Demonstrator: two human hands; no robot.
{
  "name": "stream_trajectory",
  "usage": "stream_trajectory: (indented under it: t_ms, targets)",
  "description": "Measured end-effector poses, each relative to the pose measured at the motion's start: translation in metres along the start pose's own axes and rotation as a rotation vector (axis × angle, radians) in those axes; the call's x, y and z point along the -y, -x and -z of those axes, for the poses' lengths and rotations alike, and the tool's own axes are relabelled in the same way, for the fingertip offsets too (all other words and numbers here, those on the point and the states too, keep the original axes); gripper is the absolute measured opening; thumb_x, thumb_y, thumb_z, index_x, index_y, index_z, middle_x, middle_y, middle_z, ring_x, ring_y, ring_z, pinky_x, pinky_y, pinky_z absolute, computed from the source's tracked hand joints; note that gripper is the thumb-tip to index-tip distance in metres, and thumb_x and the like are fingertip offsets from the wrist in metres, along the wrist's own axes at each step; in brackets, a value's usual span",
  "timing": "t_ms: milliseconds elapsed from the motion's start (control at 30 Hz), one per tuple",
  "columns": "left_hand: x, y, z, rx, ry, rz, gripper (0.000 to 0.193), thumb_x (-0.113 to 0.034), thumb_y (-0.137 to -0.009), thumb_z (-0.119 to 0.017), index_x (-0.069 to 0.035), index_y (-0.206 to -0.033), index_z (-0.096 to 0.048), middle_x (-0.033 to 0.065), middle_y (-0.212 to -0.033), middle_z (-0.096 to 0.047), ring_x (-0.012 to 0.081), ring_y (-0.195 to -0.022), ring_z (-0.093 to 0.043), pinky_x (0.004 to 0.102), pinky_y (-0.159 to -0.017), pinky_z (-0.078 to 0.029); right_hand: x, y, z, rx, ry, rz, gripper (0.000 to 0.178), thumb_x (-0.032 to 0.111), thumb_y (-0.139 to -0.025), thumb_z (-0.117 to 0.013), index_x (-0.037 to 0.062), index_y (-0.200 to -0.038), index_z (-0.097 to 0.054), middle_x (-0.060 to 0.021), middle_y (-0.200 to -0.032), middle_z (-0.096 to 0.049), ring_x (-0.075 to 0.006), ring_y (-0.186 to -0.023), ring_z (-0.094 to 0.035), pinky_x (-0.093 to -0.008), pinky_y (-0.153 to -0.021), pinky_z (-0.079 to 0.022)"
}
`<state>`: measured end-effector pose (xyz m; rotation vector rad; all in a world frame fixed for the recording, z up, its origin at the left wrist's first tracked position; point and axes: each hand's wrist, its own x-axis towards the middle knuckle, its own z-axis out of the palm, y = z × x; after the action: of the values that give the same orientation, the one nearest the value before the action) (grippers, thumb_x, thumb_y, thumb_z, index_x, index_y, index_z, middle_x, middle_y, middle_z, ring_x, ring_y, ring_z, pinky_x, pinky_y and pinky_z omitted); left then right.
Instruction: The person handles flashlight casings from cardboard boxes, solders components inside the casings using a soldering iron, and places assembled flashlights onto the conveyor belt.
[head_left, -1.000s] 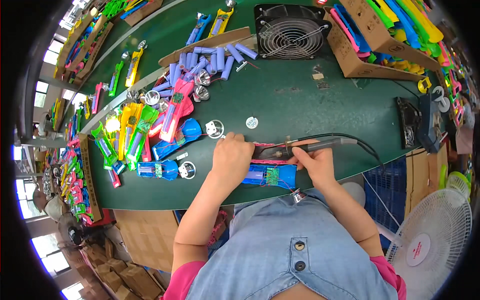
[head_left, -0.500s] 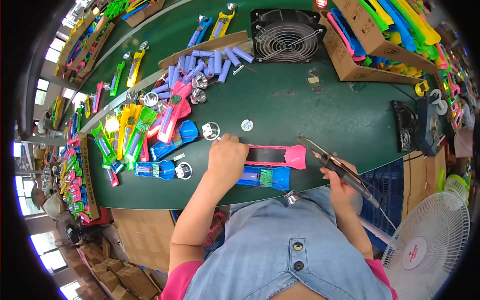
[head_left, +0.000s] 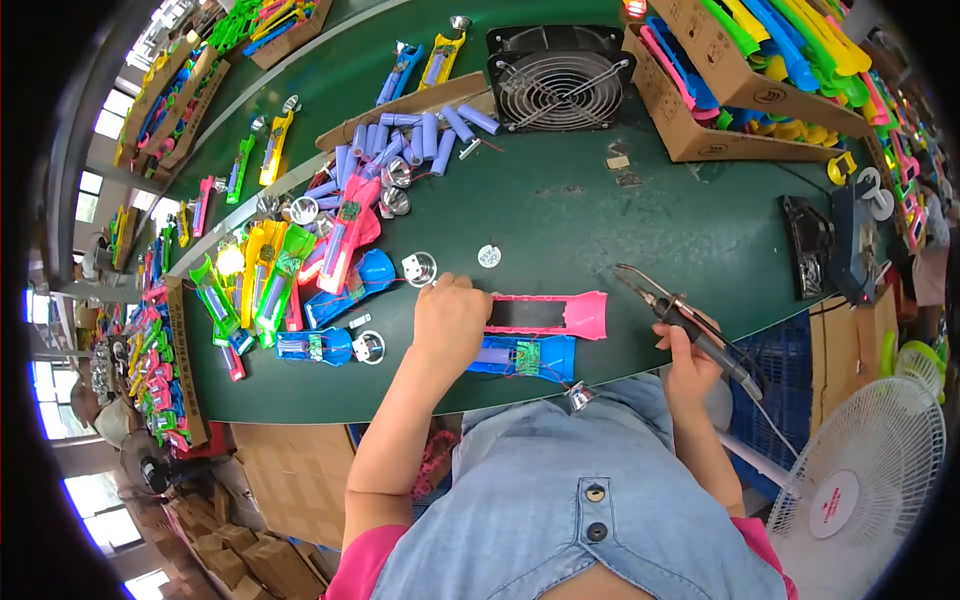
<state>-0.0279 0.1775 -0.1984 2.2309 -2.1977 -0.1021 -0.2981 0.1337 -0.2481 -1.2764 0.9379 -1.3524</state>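
My left hand is closed over the left end of a pink flashlight shell, an open frame lying on the green bench; its fingertips are partly hidden. Just below lies a blue flashlight shell with a purple battery and a green circuit board, wired to a silver reflector at the bench edge. In my right hand is a soldering iron, its tip pointing up and left, off the pink shell. Beyond my left fingers sit another reflector and a round white LED board.
Colourful part-assembled flashlights pile up on the left, with purple batteries behind them. A black metal fan stands at the back. Cardboard boxes of plastic shells fill the far right, near a dark soldering station.
My right hand and the soldering iron have shifted slightly right, the tip moving a little away from the pink shell. My left hand keeps its place on the shell. The whole view has turned slightly.
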Motion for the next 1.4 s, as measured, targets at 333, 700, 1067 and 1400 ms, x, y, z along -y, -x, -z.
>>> stream_trajectory:
  t_ms: [333, 700, 1067, 1400]
  targets:
    - [0.012, -0.003, 0.012, -0.019, 0.185, 0.086, 0.003, -0.010, -0.061, -0.065, -0.008, -0.061, -0.063, 0.0082, -0.066, -0.054, 0.0241, -0.071, -0.056, 0.0361, -0.063, -0.045, -0.001, 0.000, 0.000, -0.032, -0.006, -0.021, 0.024, -0.003, -0.081, -0.055, -0.0038, -0.104, -0.049, -0.0153, -0.100, -0.058, -0.0176, -0.075, -0.063, -0.0213, -0.056, -0.049]
    - [0.010, -0.012, -0.001, 0.028, 0.255, 0.120, 0.024, -0.001, -0.065, -0.057, -0.005, -0.088, -0.061, 0.0129, -0.081, -0.056, 0.0307, -0.076, -0.057, 0.0387, -0.064, -0.045, 0.001, -0.010, 0.002, -0.198, 0.026, 0.039, 0.021, 0.003, -0.083, -0.054, -0.0031, -0.104, -0.052, -0.0123, -0.079, -0.063, -0.0123, -0.063, -0.057, -0.0213, -0.053, -0.044]
    - [0.004, 0.064, -0.024, -0.419, 0.647, -0.200, 0.054, -0.008, -0.064, -0.071, -0.005, -0.112, -0.046, 0.0110, -0.122, -0.049, 0.0304, -0.094, -0.055, 0.0366, -0.086, -0.045, 0.002, -0.026, 0.025, -0.276, 0.082, 0.103, 0.021, 0.001, -0.082, -0.055, -0.0041, -0.102, -0.053, -0.0134, -0.081, -0.063, -0.0129, -0.064, -0.059, -0.0206, -0.052, -0.045]
    - [0.056, 0.010, 0.051, -0.233, 1.124, 0.053, 0.051, -0.002, -0.062, -0.077, -0.008, -0.085, -0.032, 0.0070, -0.089, -0.052, 0.0122, -0.084, -0.049, 0.0252, -0.077, -0.041, 0.003, -0.040, 0.036, -0.370, 0.199, 0.094, 0.022, 0.009, -0.085, -0.055, -0.0018, -0.104, -0.055, -0.0086, -0.078, -0.062, -0.0087, -0.060, -0.052, -0.0206, -0.054, -0.040]
